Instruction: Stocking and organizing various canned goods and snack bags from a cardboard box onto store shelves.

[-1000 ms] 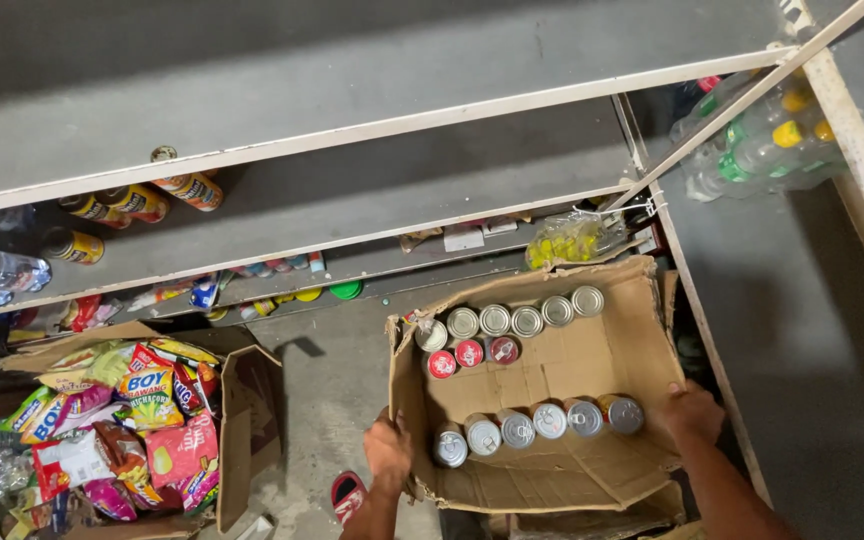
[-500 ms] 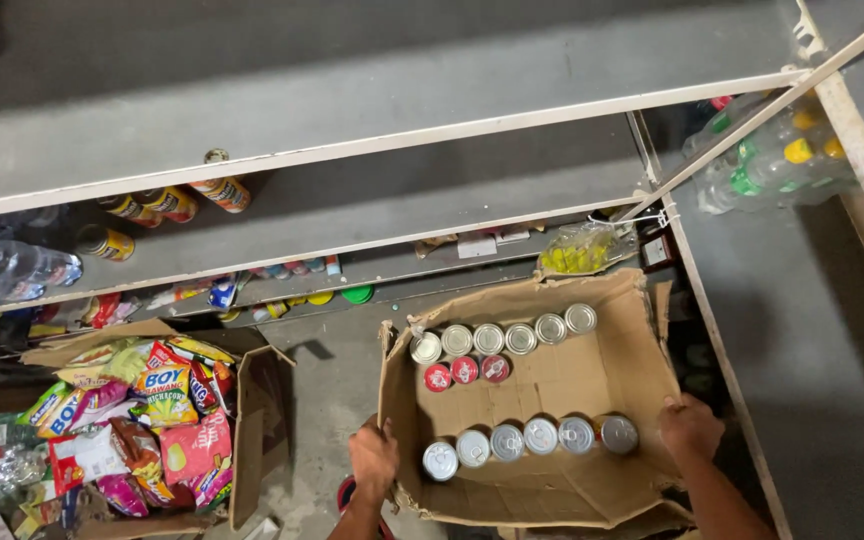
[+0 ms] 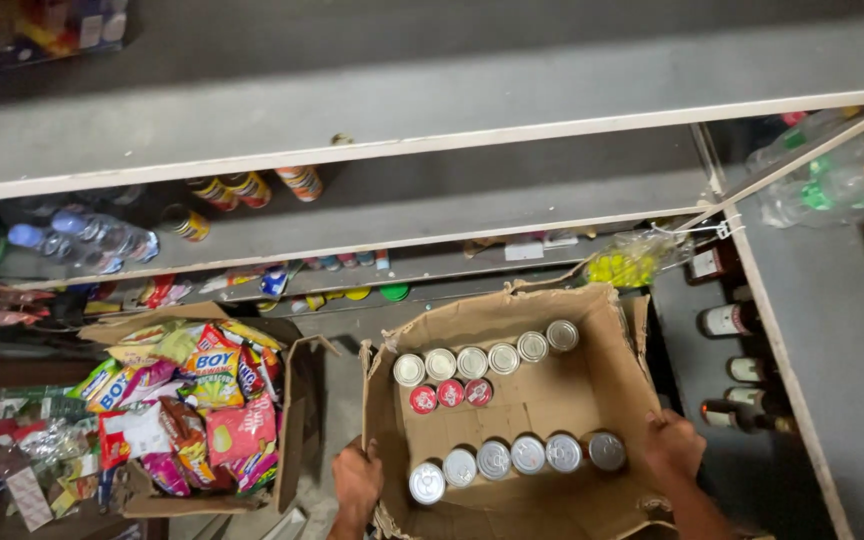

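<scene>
Grey shelves fill the top of the frame, running from the left edge to the right in stepped tiers, with a few cans and bottles on the lower ones. Below them, in the lower middle of the frame, sits an open cardboard box, its long axis running from lower left to upper right and its open top facing up toward the viewer.

A second cardboard box of snack packets stands just beside it at the lower left.

Dark bottles lie on the shelf at the right edge.

The left hand clamps the near left wall of the cardboard box, fingers curled over the edge. The right hand grips the near right wall the same way, so the box lies between the two grips.

Inside, one row of silver-topped cans lines the far side, three red-topped cans sit just below it, and another row of cans lies along the near side.
</scene>
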